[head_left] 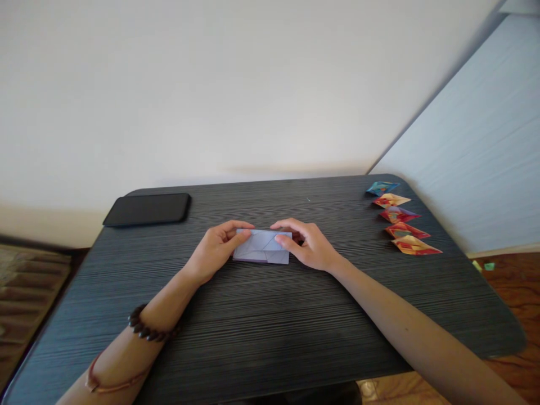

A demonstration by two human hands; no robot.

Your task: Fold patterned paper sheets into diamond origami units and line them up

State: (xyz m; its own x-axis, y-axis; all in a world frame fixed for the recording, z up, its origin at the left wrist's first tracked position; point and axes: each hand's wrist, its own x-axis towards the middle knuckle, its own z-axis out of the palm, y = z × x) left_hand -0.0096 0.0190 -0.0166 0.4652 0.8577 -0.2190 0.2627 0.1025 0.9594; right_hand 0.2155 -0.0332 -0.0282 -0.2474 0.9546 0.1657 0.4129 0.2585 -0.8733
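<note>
A pale lilac sheet of folded paper [262, 242] with crease lines across it lies at the middle of the table, between my two hands. My left hand [217, 247] pinches its left end, thumb on top and fingers behind the far edge. At the right end, the thumb of my right hand [307, 244] presses on the paper while the fingers curl behind its upper edge. The undersides of the paper and some fingertips are hidden.
Several folded paper pieces, among them a blue one [382, 188] and a yellow-red one [415, 246], stand in a row at the right of the dark table [261, 326]. A black phone-like slab [147, 209] lies at the back left. A wall [253, 90] rises behind.
</note>
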